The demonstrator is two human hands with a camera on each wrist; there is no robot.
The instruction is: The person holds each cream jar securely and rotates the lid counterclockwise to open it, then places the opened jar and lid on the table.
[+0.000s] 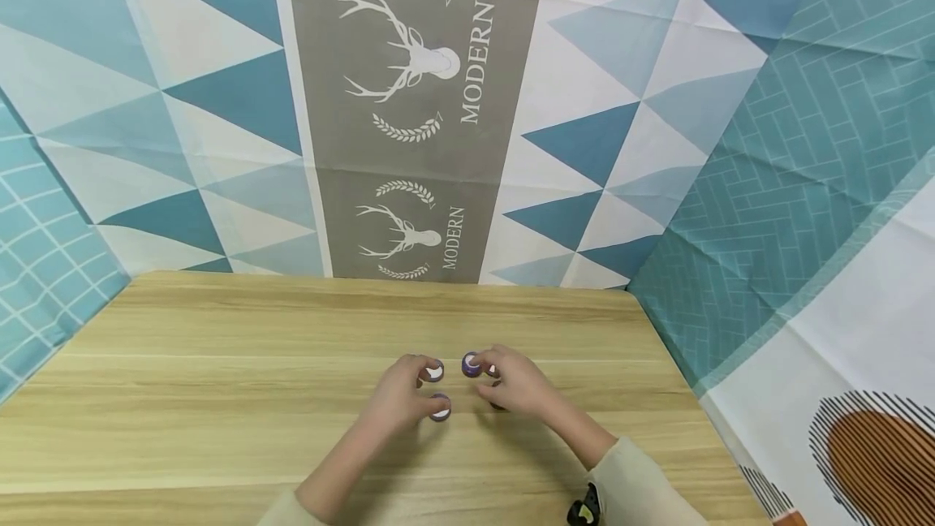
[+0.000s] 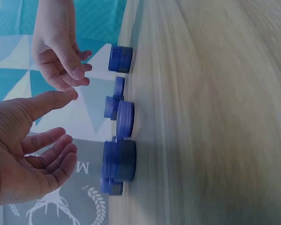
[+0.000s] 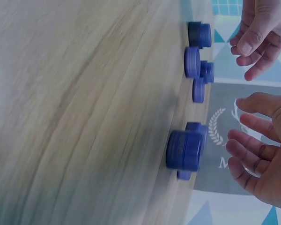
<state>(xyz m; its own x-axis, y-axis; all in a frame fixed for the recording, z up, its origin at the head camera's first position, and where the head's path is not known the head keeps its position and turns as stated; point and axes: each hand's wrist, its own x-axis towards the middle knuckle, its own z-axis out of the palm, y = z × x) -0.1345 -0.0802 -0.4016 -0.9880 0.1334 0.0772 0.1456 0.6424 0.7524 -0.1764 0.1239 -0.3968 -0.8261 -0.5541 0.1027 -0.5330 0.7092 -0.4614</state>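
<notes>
Several small blue round jars and flatter lid-like blue discs stand on the wooden table. From the head, a white-topped round (image 1: 434, 371) and another round (image 1: 440, 407) lie by my left hand (image 1: 398, 396). A third round (image 1: 471, 364) is by my right hand (image 1: 517, 382), which partly covers others. In the left wrist view, my left hand hovers above a ribbed jar (image 2: 124, 160) and a disc (image 2: 125, 119), fingers loosely bent, nothing in them. My right hand hangs likewise over a larger jar (image 3: 183, 151) in the right wrist view, its fingers holding nothing.
The wooden table (image 1: 219, 396) reaches back to a patterned cloth backdrop (image 1: 409, 104). Teal and white cloth (image 1: 789, 185) hangs along the right edge, and blue tiled cloth (image 1: 44, 226) on the left. A dark band (image 1: 584, 507) sits at the right sleeve.
</notes>
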